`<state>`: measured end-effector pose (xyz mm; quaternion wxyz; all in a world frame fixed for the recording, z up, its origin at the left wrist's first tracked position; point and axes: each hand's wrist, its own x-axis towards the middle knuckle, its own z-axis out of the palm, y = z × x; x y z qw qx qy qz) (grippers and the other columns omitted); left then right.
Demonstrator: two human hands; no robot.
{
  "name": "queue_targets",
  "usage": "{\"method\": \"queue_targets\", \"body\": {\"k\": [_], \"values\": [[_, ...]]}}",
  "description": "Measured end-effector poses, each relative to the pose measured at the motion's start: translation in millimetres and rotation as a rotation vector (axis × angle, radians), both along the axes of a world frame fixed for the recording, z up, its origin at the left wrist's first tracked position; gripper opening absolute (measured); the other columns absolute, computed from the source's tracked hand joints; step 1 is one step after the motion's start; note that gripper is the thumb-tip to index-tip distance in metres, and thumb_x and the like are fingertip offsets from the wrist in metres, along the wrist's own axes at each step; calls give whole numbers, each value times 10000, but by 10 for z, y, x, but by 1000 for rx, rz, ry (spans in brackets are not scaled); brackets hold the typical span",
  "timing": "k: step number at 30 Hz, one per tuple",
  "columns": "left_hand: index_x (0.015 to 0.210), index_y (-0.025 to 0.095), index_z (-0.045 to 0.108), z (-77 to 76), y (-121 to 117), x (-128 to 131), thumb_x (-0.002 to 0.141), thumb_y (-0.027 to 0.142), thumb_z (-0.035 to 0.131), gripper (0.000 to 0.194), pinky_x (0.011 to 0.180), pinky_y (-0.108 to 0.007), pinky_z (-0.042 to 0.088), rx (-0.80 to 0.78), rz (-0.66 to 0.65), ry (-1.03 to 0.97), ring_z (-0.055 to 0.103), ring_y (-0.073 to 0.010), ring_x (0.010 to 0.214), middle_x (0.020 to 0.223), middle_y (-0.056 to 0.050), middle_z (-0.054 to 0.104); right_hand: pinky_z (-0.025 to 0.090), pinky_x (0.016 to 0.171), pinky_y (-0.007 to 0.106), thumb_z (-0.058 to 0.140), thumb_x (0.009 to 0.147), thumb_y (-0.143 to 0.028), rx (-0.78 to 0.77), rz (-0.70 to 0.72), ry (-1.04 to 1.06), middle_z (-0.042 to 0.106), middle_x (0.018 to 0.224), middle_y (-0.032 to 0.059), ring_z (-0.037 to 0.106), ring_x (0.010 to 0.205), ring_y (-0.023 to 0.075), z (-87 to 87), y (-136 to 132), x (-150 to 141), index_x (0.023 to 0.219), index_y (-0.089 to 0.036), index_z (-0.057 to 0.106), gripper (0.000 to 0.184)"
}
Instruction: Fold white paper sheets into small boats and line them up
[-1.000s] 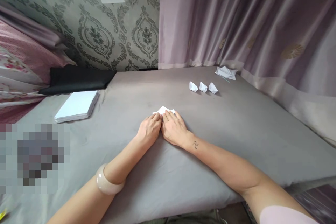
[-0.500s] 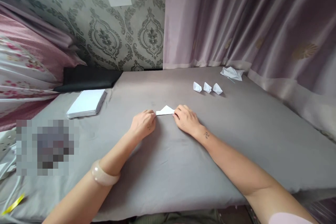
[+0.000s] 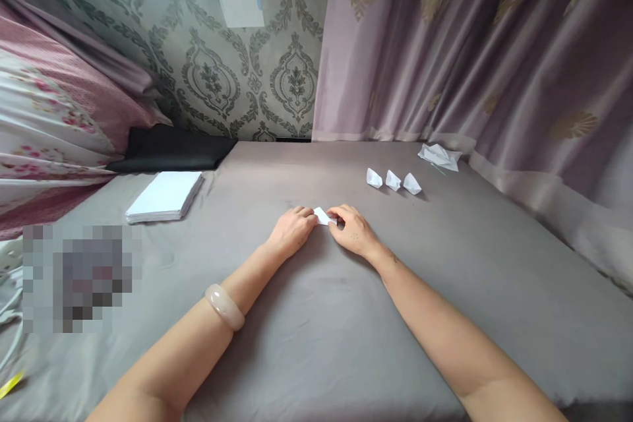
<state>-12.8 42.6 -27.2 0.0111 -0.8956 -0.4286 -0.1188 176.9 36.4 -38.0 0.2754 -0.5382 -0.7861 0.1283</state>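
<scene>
At the near left edge of the grey sheet (image 3: 306, 343) lay a yellow strip (image 3: 10, 384), and a pale bangle (image 3: 225, 306) circled the left forearm. Farther in, the left hand (image 3: 293, 231) rested with bent fingers together at the left end of a small folded white paper (image 3: 322, 215); its thumb was hidden, so its grip could not be told. The right hand (image 3: 355, 231) pinched the right end between curled fingers and thumb. The paper lay between both hands, neither nearer, its long axis seemingly left to right, its peak pointing far. Beyond, a stack of white paper (image 3: 165, 192) sat left, three small folded paper pieces (image 3: 393, 180) stood right in a row, and a loose paper pile (image 3: 440, 156) lay near the mauve curtain (image 3: 376, 79)
</scene>
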Motion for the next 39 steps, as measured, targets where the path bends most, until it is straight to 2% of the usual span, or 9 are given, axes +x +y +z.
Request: {"method": "queue_targets", "body": {"k": [7,12,14,17,21,28,31,36,39], "values": [[950,141,604,-47,29,-17,960,174,340,267,767,-348,397,152,-39,112,568,-220,845,928,-109,633,422,908,327,580,721,-166,-20,73,-20,585,1064,62,539,988,194,22,-35,13,1134,-202,603,415],[956,158,593,18,-15,-33,974,223,315,286,813,-347,396,84,26,-195,567,-204,876,948,-93,637,431,908,316,538,809,-190,75,84,183,612,1020,58,557,990,180,72,-22,-10,967,-209,670,207],[922,171,601,77,-82,-37,966,294,360,274,768,-315,410,-70,71,-445,568,-184,824,888,-66,637,460,826,297,538,846,-273,29,81,335,645,931,46,588,892,165,164,-10,-21,901,-198,677,167],[801,163,626,202,-225,-21,938,448,410,382,629,-260,410,-494,161,-861,556,-152,684,743,-38,631,478,688,265,559,841,-376,-190,145,548,672,806,20,602,723,140,374,-44,-19,907,-178,670,237],[893,174,692,354,-404,59,773,467,680,317,680,-251,442,-855,123,-1292,601,-155,744,830,-36,695,483,672,261,591,825,-401,-337,218,604,688,821,19,625,732,145,626,-220,-4,944,-180,653,258],[840,180,771,360,-502,150,707,422,758,277,532,-208,362,-1007,286,-1361,551,-113,676,782,-54,700,464,704,285,632,807,-389,-34,-171,403,685,784,2,624,716,153,630,-554,-96,972,-218,585,242],[830,163,766,328,-502,154,675,402,792,286,522,-198,399,-1089,330,-1458,578,-115,704,819,-65,696,473,695,279,596,842,-354,24,-184,394,678,788,1,632,709,153,533,-618,-150,1012,-225,555,218],[909,174,748,296,-527,211,649,310,830,305,783,-253,535,-1156,277,-1660,631,-126,811,858,-41,693,481,731,283,503,909,-266,185,-147,311,654,867,29,627,792,166,454,-725,-173,994,-239,575,115],[904,152,745,296,-555,256,715,349,781,275,845,-280,541,-1142,219,-1676,628,-126,822,853,-44,689,483,782,287,427,948,-220,258,-113,247,649,948,55,617,886,176,464,-798,-169,1037,-248,602,198]]}}
